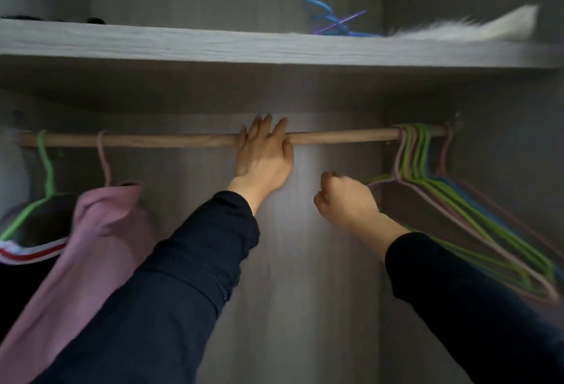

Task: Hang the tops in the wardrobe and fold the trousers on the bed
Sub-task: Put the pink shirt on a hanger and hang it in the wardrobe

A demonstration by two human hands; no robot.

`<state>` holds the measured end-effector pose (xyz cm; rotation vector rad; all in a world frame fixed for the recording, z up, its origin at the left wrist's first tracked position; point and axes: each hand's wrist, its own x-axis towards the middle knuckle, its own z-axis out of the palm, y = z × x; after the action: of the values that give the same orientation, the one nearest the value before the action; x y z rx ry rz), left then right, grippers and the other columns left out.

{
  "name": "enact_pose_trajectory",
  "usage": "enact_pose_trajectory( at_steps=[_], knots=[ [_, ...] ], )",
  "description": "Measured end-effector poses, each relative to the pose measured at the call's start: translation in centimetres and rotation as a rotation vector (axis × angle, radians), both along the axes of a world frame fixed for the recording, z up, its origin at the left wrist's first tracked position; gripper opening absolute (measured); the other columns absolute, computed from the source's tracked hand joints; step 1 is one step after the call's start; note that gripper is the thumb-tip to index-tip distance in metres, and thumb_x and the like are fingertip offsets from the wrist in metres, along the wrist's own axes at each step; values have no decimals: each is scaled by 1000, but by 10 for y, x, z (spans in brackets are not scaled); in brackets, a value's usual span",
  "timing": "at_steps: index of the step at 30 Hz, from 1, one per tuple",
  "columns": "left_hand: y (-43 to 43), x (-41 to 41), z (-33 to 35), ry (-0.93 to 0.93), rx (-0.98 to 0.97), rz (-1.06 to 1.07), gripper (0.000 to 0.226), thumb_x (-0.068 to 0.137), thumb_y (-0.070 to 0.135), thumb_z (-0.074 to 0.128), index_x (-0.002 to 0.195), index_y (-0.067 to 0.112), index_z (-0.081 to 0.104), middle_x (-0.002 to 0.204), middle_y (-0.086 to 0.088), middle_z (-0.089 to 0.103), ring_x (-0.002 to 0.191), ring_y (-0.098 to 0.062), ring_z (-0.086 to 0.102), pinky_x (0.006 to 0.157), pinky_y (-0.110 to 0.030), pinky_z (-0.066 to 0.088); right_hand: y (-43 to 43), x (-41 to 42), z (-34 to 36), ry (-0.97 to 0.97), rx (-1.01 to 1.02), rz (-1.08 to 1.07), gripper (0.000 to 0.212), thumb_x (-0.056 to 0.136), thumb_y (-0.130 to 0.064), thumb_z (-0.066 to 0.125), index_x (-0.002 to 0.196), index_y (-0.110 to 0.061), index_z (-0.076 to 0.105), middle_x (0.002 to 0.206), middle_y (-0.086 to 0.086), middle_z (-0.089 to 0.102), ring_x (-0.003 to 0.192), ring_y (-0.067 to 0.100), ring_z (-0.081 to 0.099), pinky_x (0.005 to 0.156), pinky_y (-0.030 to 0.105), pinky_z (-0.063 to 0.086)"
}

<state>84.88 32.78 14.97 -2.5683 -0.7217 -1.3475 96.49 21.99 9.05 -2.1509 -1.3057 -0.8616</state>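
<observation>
A wooden rail [183, 140] crosses the wardrobe. My left hand [262, 157] rests against its middle with the fingers reaching straight up over it. Lower and to the right, my right hand [345, 200] is curled and grips the left end of a pale pink hanger [385, 181]. That hanger belongs to a bunch of empty green, pink and blue hangers [451, 200] at the rail's right end. On the left a pink top [100, 231] hangs from a pink hook. Beside it, a dark top with red and white stripes [27, 249] hangs on a green hanger [47, 170].
A grey shelf [213, 47] runs above the rail. On it lie blue and purple hangers [332, 22] and a white furry item [488, 29]. The wardrobe's back panel [305, 261] shows between my two dark sleeves.
</observation>
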Motion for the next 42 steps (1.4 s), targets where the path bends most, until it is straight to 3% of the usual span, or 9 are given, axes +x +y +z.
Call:
enact_pose_trajectory(
  at_steps=[3,7,12,20,23,28,33,38,42],
  knots=[
    [-7,28,-8,41,16,28,53,98,32,23,149,19,29,151,-12,33,141,-30,21,118,-50,3,-35,30,6,-232,-22,-126,25,84,-24,60,100,-5,58,103,15,62,97,36,60,67,37,41],
    [-3,43,-17,-46,102,50,58,91,35,21,142,16,41,125,-12,49,123,-34,36,116,-54,7,-66,64,8,-354,-109,-344,34,62,-22,82,85,-5,65,83,14,65,75,33,65,58,36,49],
    [4,45,-21,-92,163,30,48,96,32,29,138,14,45,120,-14,51,117,-36,39,116,-53,8,-81,81,4,-450,-237,-432,38,93,-12,42,129,-4,48,131,17,50,120,34,49,92,42,42],
    [3,43,-19,-81,171,57,55,92,36,24,139,14,43,123,-15,51,119,-36,39,116,-50,7,-71,77,11,-558,-388,-447,35,97,-6,36,131,-1,45,130,18,51,117,35,50,89,42,41],
    [3,44,-20,-79,179,70,56,92,37,24,140,15,43,125,-15,50,121,-36,38,116,-49,6,-71,73,18,-465,-386,-430,28,97,-11,43,121,-5,56,119,13,60,109,32,58,81,37,44],
    [4,46,-21,-65,160,79,48,99,34,32,144,17,38,131,-14,47,125,-35,35,117,-48,5,-76,65,37,82,-163,-230,28,93,-26,53,111,-6,58,109,14,62,100,35,61,72,36,44],
    [2,43,-20,-48,151,79,60,92,40,21,144,17,37,132,-13,46,127,-35,33,117,-49,5,-73,67,42,432,75,-31,32,91,-35,51,98,-6,62,95,14,62,83,31,59,68,31,45],
    [-7,43,-22,-16,34,82,55,101,34,31,152,19,18,155,-11,24,144,-33,9,119,-46,-5,-88,47,11,524,99,-60,48,89,-52,48,66,-10,56,67,9,55,72,32,56,62,31,39],
    [-39,41,-35,-18,-44,41,57,101,32,30,153,18,12,161,-6,6,147,-31,-1,119,-47,1,-119,21,-21,579,125,-117,33,89,-38,48,72,-10,56,79,13,56,80,34,60,66,31,42]
  ],
)
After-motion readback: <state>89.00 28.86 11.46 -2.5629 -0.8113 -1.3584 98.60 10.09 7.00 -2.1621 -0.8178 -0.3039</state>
